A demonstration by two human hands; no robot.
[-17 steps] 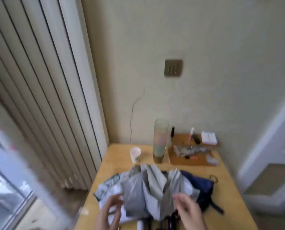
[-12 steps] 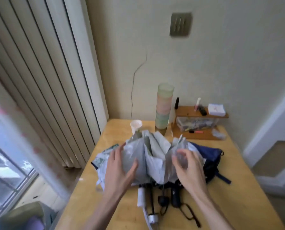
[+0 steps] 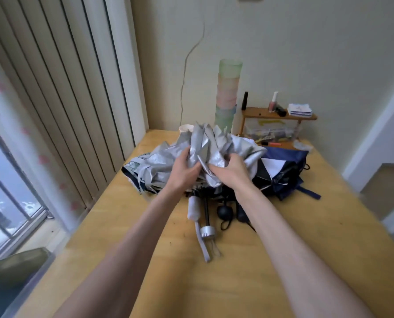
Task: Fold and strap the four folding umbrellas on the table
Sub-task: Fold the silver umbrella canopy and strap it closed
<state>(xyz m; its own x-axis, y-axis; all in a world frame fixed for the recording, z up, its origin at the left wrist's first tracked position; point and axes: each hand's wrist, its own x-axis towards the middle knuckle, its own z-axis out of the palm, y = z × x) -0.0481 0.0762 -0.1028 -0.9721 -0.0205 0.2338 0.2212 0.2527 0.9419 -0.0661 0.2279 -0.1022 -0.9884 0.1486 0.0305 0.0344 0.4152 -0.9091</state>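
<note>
A heap of loose folding umbrellas lies on the wooden table [image 3: 283,249]. On top is a crumpled silver umbrella [image 3: 214,143]. My left hand [image 3: 183,171] grips its canopy from the left, and my right hand [image 3: 231,172] grips a bunch of its folds from the right. A navy umbrella [image 3: 285,171] lies to the right, and a patterned one [image 3: 136,168] to the left. Several handles stick out toward me: a white handle [image 3: 194,208], a silver handle [image 3: 207,231] with a grey strap, and a round black handle [image 3: 224,212].
A tall stack of pastel cups [image 3: 228,95] stands at the back by the wall, a white cup [image 3: 185,128] beside it. A small wooden shelf [image 3: 278,115] with bottles and boxes sits at the back right. Vertical blinds [image 3: 65,88] and a window are on the left.
The camera tilted further down. Both hands moved in from the canopy's sides and now bunch the silver fabric together at its middle.
</note>
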